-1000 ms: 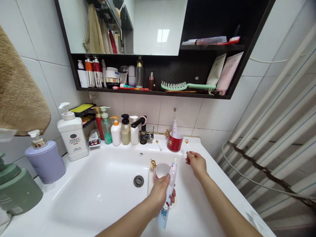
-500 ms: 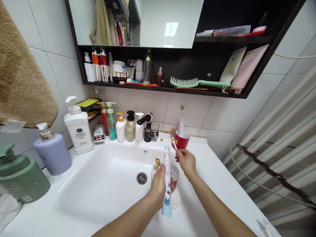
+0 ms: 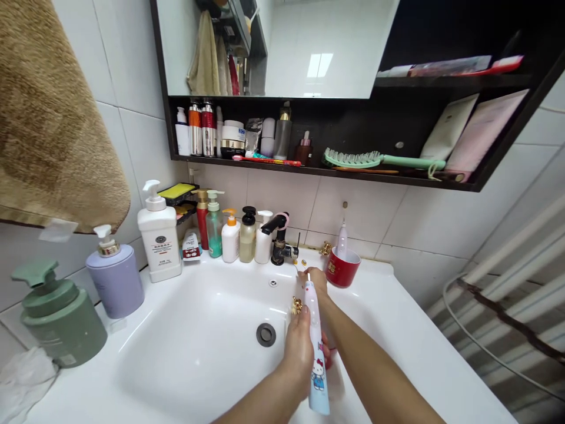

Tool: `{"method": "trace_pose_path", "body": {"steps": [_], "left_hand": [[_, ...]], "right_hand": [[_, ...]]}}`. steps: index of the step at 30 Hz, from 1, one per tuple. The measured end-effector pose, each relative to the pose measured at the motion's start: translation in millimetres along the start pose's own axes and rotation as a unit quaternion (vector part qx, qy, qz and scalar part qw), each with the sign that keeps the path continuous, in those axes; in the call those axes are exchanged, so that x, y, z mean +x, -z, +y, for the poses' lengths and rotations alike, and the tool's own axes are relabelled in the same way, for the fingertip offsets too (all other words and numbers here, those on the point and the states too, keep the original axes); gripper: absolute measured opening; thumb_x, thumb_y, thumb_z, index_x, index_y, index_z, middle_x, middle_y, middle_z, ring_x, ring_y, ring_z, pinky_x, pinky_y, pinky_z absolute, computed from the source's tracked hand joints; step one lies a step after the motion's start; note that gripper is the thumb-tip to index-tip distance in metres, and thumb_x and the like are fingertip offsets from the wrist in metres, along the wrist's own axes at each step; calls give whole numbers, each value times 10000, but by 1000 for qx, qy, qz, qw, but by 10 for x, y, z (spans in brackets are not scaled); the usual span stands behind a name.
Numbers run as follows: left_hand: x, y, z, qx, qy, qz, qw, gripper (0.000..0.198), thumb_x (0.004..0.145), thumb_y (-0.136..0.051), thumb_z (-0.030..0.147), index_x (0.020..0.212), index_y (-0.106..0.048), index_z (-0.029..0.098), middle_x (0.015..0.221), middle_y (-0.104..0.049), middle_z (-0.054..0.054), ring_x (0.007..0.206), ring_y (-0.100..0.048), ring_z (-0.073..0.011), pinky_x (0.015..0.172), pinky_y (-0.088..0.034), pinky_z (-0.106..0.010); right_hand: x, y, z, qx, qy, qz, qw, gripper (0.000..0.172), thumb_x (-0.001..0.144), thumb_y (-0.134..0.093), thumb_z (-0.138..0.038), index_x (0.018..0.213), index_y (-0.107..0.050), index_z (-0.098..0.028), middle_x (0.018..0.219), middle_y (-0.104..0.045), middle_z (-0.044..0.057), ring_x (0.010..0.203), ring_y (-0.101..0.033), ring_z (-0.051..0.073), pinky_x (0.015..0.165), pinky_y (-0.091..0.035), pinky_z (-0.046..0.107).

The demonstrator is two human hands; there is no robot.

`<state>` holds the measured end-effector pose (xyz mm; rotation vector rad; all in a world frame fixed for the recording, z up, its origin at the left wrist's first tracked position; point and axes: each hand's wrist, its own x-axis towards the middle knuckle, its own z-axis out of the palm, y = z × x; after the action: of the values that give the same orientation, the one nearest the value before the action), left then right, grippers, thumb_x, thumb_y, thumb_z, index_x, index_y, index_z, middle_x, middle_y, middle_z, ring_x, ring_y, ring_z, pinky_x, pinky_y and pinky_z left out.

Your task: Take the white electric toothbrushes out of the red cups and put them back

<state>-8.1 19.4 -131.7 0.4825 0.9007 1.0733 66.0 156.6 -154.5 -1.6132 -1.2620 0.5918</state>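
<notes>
My left hand [image 3: 301,344] is wrapped round the handle of an electric toothbrush [image 3: 316,353], upright over the sink's right side. It is pale pink and blue with a cartoon cat, and its bare shaft points up. My right hand [image 3: 318,281] reaches behind it to the sink's back ledge, fingers pinched together at a small toothbrush head [image 3: 303,262]; the handle partly hides this grip. Another yellow-tipped toothbrush head [image 3: 295,262] lies beside it. A red cup [image 3: 343,272] just right of my right hand holds a second electric toothbrush [image 3: 342,240]. Another red cup [image 3: 332,357] is mostly hidden behind my left hand.
The white sink [image 3: 189,335] has a drain [image 3: 266,334] and a black faucet [image 3: 279,238]. Several pump bottles [image 3: 230,238] line the back and left ledge. A dark cabinet [image 3: 273,162] with toiletries overhangs the back; a brown towel [image 3: 62,129] hangs left.
My right hand has moved left and down with a toothbrush head, from beside the red cup to the ledge near the faucet. The view has shifted; my left hand keeps hold of the electric toothbrush.
</notes>
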Motion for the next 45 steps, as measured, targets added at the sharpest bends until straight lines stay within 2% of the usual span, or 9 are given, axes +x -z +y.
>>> {"method": "trace_pose_path", "body": {"steps": [5,9,12,14,16,22,26,36,45], "left_hand": [[35,11,-45,11,-6,-17,1000,437,618,-315,568,752,-393,159,449,-384,54,337,-331,-42,395,-237,-192],[44,33,-116,48,-16,-54,997,478,609,-300,584,778,-403,150,466,-420,36,345,-355,-52,403,-251,-197],[44,42,-163,89,-26,-81,992,474,608,-280,591,734,-396,149,458,-419,32,329,-350,-52,380,-240,-193],[37,40,-198,128,-28,-98,987,481,598,-271,604,702,-391,150,455,-420,29,320,-353,-57,360,-231,-191],[19,37,-239,164,-26,-111,980,482,589,-272,611,687,-385,152,449,-418,31,311,-356,-60,348,-229,-189],[-56,59,-351,237,-19,-162,958,455,595,-282,595,667,-375,156,442,-423,34,307,-364,-61,333,-230,-182],[-58,82,-362,253,-23,-181,950,447,607,-280,584,675,-380,153,462,-436,34,324,-373,-55,352,-247,-181],[-66,44,-335,244,-8,-177,953,466,590,-285,603,653,-381,151,452,-424,39,310,-361,-52,354,-245,-188],[-137,25,-260,181,42,-189,964,479,616,-260,594,657,-395,135,459,-415,31,321,-361,-44,364,-241,-184]], "right_hand": [[97,90,11,-51,-10,28,998,137,471,-568,-160,410,-447,-180,530,-518,46,767,-489,212,604,-323,284],[127,134,52,-29,-32,9,999,200,426,-561,-63,356,-409,-172,492,-508,49,719,-504,213,586,-334,286],[-22,251,55,25,-54,-17,998,140,463,-550,-101,399,-450,-173,435,-482,23,584,-512,176,532,-353,277],[-213,422,35,66,-69,-37,995,48,528,-528,-183,494,-497,-172,413,-467,-3,487,-491,140,491,-367,271],[-437,648,2,121,-84,-59,987,83,573,-507,-254,575,-516,-171,429,-474,-17,445,-470,111,474,-382,259],[-864,1141,-88,412,-175,-102,888,130,523,-603,-246,554,-505,-167,496,-500,-29,447,-446,65,441,-393,187],[-883,1156,-74,431,-171,-109,879,150,545,-592,-267,526,-482,-167,465,-473,-42,420,-409,52,421,-375,173],[-906,1125,-60,351,-126,-108,921,230,524,-581,-351,505,-448,-164,445,-436,-50,427,-387,55,460,-353,200],[-934,1079,-87,340,-112,-126,925,213,556,-553,-355,532,-475,-158,488,-420,-51,440,-359,49,449,-317,188]]}}
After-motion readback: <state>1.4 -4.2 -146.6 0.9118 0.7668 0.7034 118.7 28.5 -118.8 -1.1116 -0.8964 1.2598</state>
